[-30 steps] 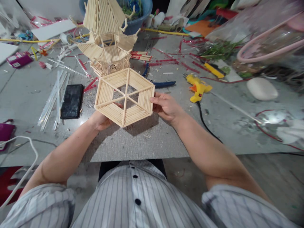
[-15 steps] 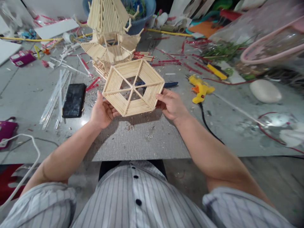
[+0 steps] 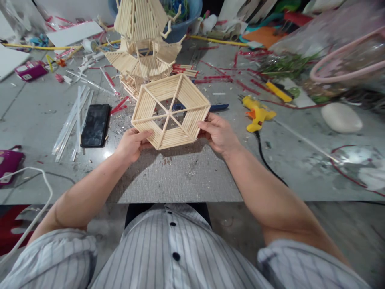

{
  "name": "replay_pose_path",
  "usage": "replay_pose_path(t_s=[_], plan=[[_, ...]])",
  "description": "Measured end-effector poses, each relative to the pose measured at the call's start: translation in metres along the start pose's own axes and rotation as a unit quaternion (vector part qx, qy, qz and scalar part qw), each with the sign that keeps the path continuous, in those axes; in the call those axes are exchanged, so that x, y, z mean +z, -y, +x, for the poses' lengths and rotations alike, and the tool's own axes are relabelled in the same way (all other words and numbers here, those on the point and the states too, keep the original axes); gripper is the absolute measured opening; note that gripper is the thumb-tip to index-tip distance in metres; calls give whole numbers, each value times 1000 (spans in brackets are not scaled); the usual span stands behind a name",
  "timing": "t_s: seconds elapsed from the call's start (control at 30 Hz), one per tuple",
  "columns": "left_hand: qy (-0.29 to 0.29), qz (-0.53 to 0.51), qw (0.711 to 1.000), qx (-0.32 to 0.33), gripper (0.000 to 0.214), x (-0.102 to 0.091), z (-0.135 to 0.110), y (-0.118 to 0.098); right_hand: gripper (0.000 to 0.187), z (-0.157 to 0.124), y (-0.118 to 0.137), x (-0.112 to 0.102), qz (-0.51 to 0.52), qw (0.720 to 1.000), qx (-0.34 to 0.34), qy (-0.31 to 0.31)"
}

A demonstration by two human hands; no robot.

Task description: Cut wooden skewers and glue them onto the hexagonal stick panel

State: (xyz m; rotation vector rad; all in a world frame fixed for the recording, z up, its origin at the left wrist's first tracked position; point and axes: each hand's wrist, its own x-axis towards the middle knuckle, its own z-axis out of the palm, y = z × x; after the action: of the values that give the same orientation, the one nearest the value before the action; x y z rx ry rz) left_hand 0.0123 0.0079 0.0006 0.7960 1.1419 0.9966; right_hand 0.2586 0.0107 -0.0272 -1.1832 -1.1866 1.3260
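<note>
At the near edge of the grey tabletop [image 3: 198,180], wearing a pale striped button-front shirt [image 3: 144,253] with rolled sleeves. Over the tabletop, holding up a flat hexagonal panel of pale wooden sticks [image 3: 169,113], open around the middle and crossed by six spokes. With the left hand [image 3: 132,144], pinching the panel's lower left rim, with fingers narrowed around it and thumb on top; with the right hand [image 3: 218,132], gripping the right-hand rim likewise, with fingers closed to its thickness. Near the left hand but apart from it, see a black rectangular phone [image 3: 95,125], and just left of that some clear slender sticks [image 3: 78,120]. Well right of the right hand, see a yellow plastic glue gun [image 3: 256,116], and farther right a smooth white oval object [image 3: 341,117]. Beyond the panel, partly hidden by it, find a dark blue tool [image 3: 219,107] and an upright, tiered, pagoda-shaped model of pale wooden sticks [image 3: 150,66]. Behind the model, glimpse a round blue basin [image 3: 194,18]
</note>
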Motion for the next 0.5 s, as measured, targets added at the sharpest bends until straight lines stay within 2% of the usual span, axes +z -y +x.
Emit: replay_pose_path(t_s=[0.23, 0.5], plan=[[-10, -19, 1000, -8, 9, 1, 0, -2, 34, 0, 0, 3, 61, 998, 18, -13], [-10, -25, 1000, 4, 8, -1, 0, -1, 30, -1, 1, 4, 69, 998, 15, -6]])
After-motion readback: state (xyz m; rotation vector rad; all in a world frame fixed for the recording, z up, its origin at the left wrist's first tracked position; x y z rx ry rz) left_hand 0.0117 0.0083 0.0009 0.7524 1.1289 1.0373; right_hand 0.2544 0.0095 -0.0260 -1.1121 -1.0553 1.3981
